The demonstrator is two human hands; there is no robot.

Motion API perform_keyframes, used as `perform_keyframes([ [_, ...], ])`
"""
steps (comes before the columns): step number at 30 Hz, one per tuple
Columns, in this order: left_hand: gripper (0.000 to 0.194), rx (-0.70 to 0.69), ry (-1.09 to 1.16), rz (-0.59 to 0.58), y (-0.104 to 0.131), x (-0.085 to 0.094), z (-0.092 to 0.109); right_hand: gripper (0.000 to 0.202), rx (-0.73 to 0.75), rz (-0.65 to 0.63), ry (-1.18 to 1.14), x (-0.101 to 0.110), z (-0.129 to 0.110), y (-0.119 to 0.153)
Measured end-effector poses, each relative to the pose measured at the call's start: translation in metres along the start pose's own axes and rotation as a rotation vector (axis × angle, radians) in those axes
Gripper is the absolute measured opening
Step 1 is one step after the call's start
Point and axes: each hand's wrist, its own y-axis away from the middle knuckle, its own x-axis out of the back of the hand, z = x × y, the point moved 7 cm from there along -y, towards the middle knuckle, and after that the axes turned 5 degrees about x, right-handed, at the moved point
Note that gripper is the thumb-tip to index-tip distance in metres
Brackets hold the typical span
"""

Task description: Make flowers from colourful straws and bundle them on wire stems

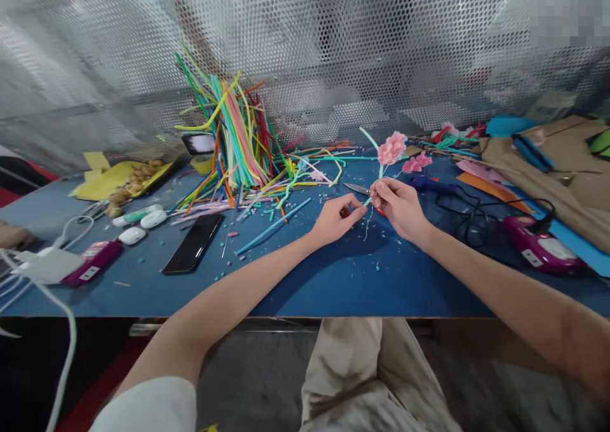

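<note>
A pink fluffy flower stands upright on a pale green stem above my right hand, whose closed fingers grip the stem. Close on its left, my left hand is closed, thumb and index finger pinching the lower end of the pale green stem. Thin wire or thread dangles below the fingers. Scissors lie behind the hands, their blades pointing left and the red handle partly hidden by my right hand. Another pink flower lies just beyond.
A tall bundle of coloured pipe cleaners stands at back left. A black phone, a blue pipe cleaner and scraps lie left. Purple power strips, cables and brown paper lie right. A perforated metal panel rises behind.
</note>
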Motion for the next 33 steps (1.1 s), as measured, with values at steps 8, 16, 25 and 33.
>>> perform_keyframes([
  [8, 0.033, -0.002, 0.237, 0.052, -0.001, 0.002, -0.006, 0.026, -0.023, 0.021, -0.064, -0.003, -0.004, -0.002],
  [16, 0.028, 0.132, 0.550, 0.090, -0.006, 0.003, -0.018, 0.027, -0.015, 0.011, -0.009, -0.005, -0.006, 0.003],
  [25, 0.026, 0.440, 0.949, 0.041, -0.006, -0.012, -0.041, 0.026, 0.054, -0.005, 0.130, -0.005, 0.003, 0.006],
  [33, 0.021, 0.475, 1.046, -0.081, -0.006, -0.018, -0.033, 0.023, 0.032, 0.006, 0.081, -0.006, 0.005, 0.006],
])
